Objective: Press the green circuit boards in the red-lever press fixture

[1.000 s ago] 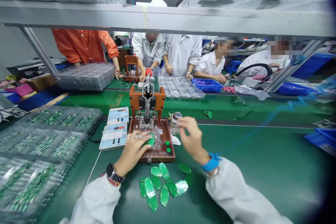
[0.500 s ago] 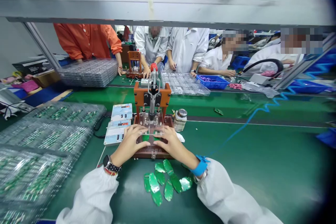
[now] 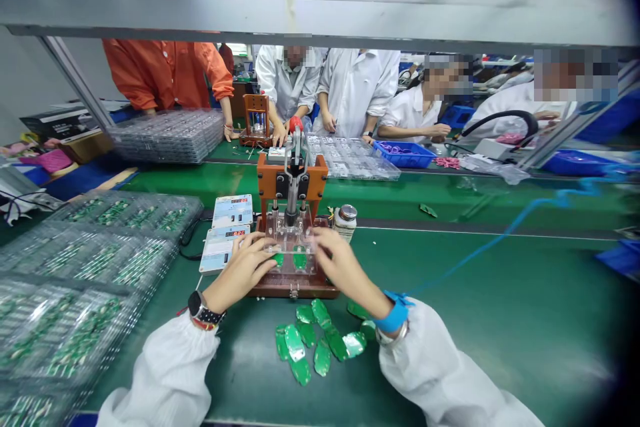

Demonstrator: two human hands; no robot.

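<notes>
My left hand (image 3: pixel 243 263) is at the left side of the test fixture (image 3: pixel 293 181), fingers stretched out, the tips by its clear plastic plate. My right hand (image 3: pixel 341 259) is at the fixture's right side, fingers apart and slightly bent; nothing shows in it. Two green circuit boards sit in the fixture: the right board (image 3: pixel 299 259) shows fully, while my left fingers partly cover the left board (image 3: pixel 279 259). The red-knobbed lever (image 3: pixel 296 124) stands upright above. In front of the fixture, several loose green boards (image 3: pixel 322 355) lie on the mat.
Stacked clear trays of boards (image 3: pixel 100 260) stand at the left. Two meters with red digits, the rear meter (image 3: pixel 233 211) and front meter (image 3: pixel 225 250), sit left of the fixture. A capped bottle (image 3: pixel 346 221) is behind my right hand. Co-workers stand across the green conveyor (image 3: pixel 480 203).
My right hand has moved right, off the boards, and my left hand slightly left. Both boards in the fixture show more. The front meter's digits differ.
</notes>
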